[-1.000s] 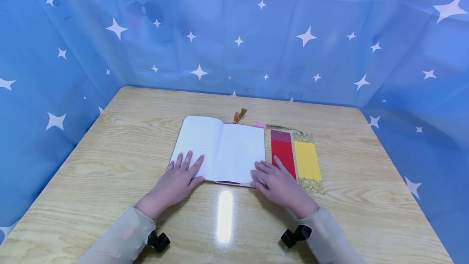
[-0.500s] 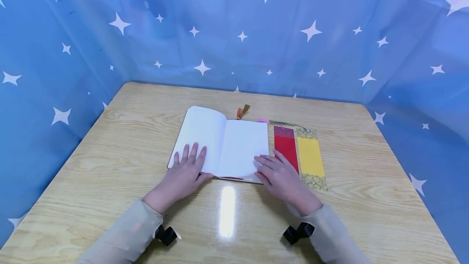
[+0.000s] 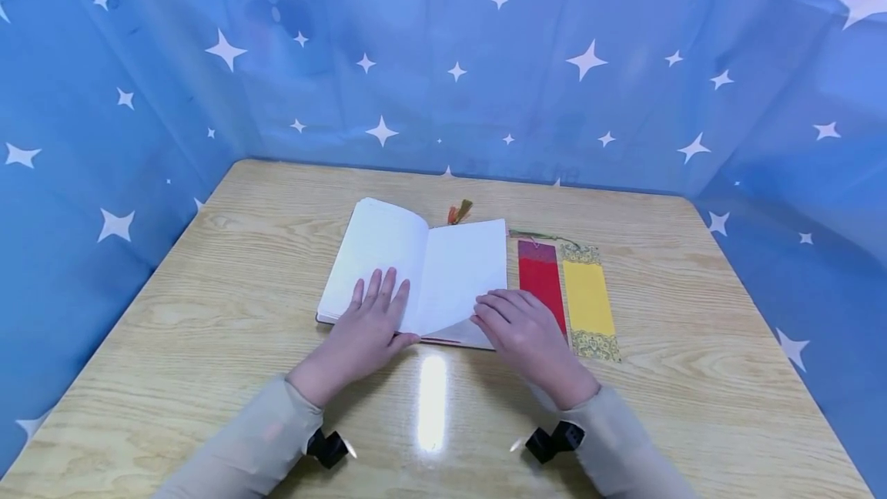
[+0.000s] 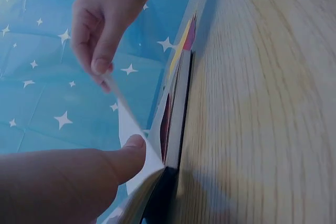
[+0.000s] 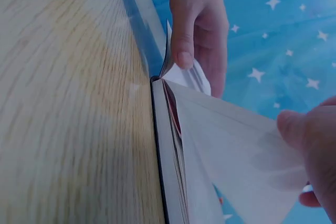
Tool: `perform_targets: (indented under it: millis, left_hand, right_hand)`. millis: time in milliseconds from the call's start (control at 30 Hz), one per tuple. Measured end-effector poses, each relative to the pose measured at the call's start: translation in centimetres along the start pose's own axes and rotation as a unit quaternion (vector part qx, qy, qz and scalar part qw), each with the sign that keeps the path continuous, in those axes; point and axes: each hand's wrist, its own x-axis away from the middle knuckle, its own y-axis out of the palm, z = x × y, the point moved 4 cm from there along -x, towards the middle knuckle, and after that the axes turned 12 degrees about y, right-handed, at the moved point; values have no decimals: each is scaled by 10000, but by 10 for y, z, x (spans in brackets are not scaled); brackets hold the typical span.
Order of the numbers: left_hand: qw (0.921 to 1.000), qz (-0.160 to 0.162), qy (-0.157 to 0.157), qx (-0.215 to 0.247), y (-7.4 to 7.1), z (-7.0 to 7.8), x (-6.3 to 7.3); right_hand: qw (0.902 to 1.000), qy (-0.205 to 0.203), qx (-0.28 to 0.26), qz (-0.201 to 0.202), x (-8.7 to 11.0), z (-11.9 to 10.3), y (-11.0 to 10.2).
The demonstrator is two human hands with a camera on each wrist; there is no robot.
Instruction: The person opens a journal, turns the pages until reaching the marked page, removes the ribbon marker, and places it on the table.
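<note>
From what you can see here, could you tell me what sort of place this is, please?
Probably a small staged recording booth, not a lived-in room: blue star-printed sheeting walls in a wooden table on three sides, and only an open notebook and two bookmarks lie on it.

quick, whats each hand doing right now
Left hand: open, fingers flat on the notebook's left page.
Right hand: pinching the lifted corner of the right page.

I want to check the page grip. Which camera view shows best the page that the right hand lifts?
The right wrist view: the lifted page rises from the notebook to the right hand. The left wrist view shows it edge-on, pinched at the corner. The head view shows only a raised corner beside the red bookmark.
</note>
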Motion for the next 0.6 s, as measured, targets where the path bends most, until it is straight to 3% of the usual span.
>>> perform_targets:
  millis: [167, 433, 600]
  left_hand:
    - [9998, -33, 209, 44, 1, 8, -7]
    - [9961, 384, 782, -132, -1, 22, -25]
    - [9947, 480, 875, -250, -2, 24, -29]
  right_hand:
    - [9997, -185, -90, 151, -5, -6, 0]
    - [9975, -527, -51, 478, -11, -10, -1]
    - [9951, -759, -95, 623, -11, -13, -1]
